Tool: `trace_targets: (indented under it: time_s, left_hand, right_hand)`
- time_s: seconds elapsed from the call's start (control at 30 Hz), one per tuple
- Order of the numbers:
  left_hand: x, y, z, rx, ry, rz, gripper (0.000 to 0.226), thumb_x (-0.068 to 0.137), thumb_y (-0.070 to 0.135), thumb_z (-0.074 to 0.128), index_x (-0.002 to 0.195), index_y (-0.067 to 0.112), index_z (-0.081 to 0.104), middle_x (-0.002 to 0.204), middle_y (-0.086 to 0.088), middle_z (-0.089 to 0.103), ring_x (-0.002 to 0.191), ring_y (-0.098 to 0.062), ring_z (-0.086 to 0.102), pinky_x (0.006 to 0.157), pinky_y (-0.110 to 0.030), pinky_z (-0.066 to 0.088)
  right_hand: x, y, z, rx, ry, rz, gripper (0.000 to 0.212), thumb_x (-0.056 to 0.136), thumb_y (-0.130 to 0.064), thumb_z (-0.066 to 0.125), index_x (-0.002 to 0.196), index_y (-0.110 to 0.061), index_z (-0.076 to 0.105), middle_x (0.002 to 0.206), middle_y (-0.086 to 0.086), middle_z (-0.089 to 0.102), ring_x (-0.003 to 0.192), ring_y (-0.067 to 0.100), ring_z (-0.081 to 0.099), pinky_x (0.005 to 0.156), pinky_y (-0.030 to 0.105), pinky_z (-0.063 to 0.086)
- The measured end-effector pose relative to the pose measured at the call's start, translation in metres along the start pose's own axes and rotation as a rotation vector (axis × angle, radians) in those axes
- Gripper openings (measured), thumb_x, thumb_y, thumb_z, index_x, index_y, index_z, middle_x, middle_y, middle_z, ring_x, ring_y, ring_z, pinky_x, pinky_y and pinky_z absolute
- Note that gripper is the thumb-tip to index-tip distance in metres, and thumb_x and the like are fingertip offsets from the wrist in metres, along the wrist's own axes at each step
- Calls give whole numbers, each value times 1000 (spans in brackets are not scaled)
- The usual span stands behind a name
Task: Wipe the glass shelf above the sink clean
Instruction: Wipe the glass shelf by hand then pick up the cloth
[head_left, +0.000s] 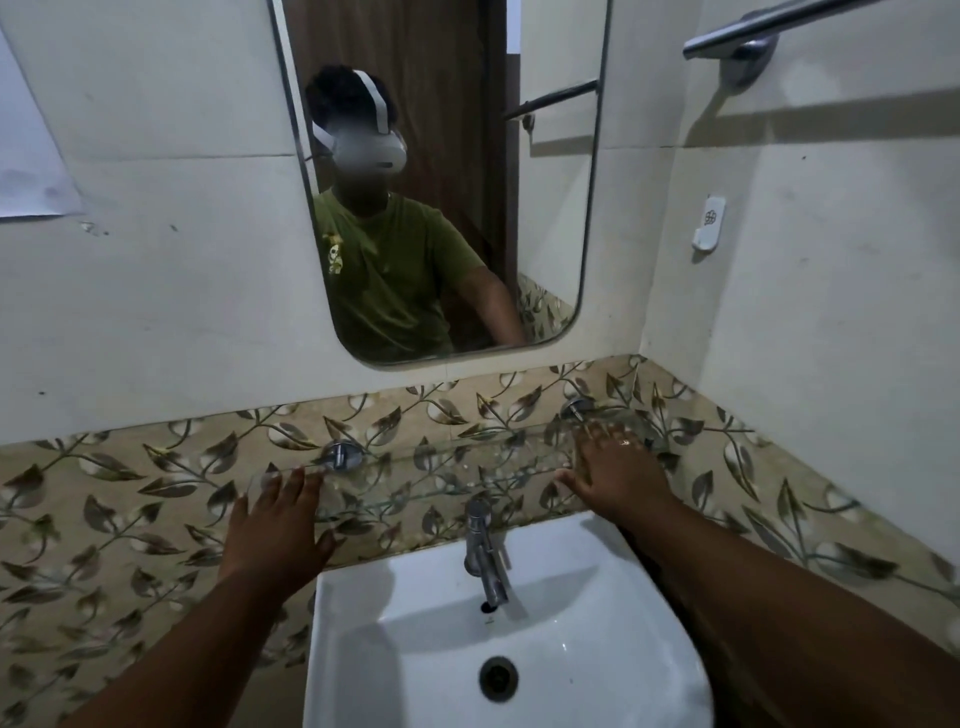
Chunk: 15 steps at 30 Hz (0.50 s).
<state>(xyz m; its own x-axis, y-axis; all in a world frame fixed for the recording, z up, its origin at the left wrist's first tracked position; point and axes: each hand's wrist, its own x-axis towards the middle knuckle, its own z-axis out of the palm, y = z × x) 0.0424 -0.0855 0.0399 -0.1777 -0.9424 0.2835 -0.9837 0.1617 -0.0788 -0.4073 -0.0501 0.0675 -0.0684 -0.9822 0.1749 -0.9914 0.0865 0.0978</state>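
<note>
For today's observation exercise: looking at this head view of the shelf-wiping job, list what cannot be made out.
- Head view: whether the glass shelf is dirty; it is clear and the leaf tiles show through.
- Under the right hand: the palm hides any cloth.
- The left hand covers the shelf's left end.
- The towel rail is cut off by the top edge.

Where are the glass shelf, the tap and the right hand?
glass shelf (441, 470): head view, bare middle of the pane between the hands.
tap (480, 545): head view, upright chrome body above the sink.
right hand (615, 470): head view, back of the hand, flat on the shelf's right end.
</note>
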Motion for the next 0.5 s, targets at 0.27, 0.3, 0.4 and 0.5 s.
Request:
trace_targets:
  time_s: [0.27,0.3,0.4,0.5]
  left_hand:
    - [2,1,3,20,-3,6,92,76,58,61,152,20,28,157,-9,34,145,-32,27,110,-62,27]
    - [2,1,3,27,-4,6,93,75,58,62,152,19,28,157,-9,35,144,-32,28,109,-62,28]
    - [3,-1,4,37,-8,-1,94,74,58,63,152,19,28,156,-9,36,143,-33,30,109,-62,28]
    - [3,-1,4,44,2,11,93,74,57,65,151,18,31,155,-10,37,142,-33,31,108,-62,29]
  right_hand:
    - [36,-19,-26,25,-122,266,124,74,-93,-6,157,-4,22,161,19,30,148,32,27,119,55,9]
    - [38,-18,-24,42,-100,262,124,74,-92,-7,157,-4,22,161,19,30,148,31,28,119,55,12]
    - [32,-9,-9,21,-64,165,131,68,-93,-15,158,-6,20,163,18,26,150,32,25,121,56,10]
    - [16,6,-3,-85,-65,48,130,68,-95,-12,158,-6,18,165,19,22,153,33,17,122,53,2]
